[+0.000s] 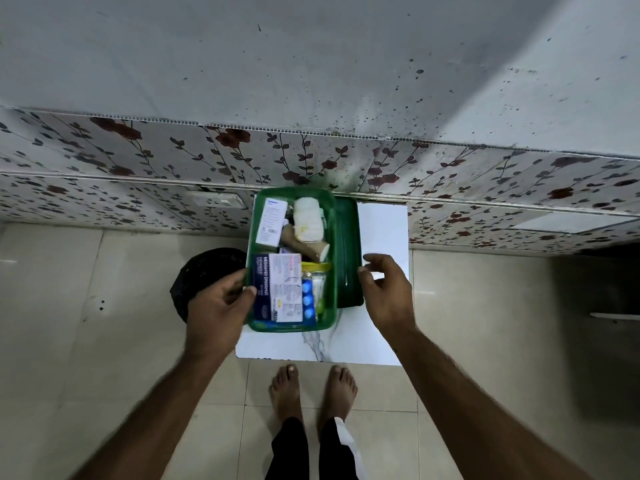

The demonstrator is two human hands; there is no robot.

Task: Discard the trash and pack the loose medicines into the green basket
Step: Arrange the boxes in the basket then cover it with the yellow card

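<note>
**Two hands at the basket**

Both hands flanked the green basket (292,329) on the white worktop (384,233). The left hand (216,308) gripped its left rim; the right hand (386,294) hovered spread, beside the dark green lid (349,251).

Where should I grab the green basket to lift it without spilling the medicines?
Hold the green basket by the rims of its two long sides, one hand coming in from each side. It is long, open-topped and full of boxes, so a level two-sided grip probably keeps it from tipping. The left hand already touches the left rim; the right hand is open by the dark green lid on the right.
</note>
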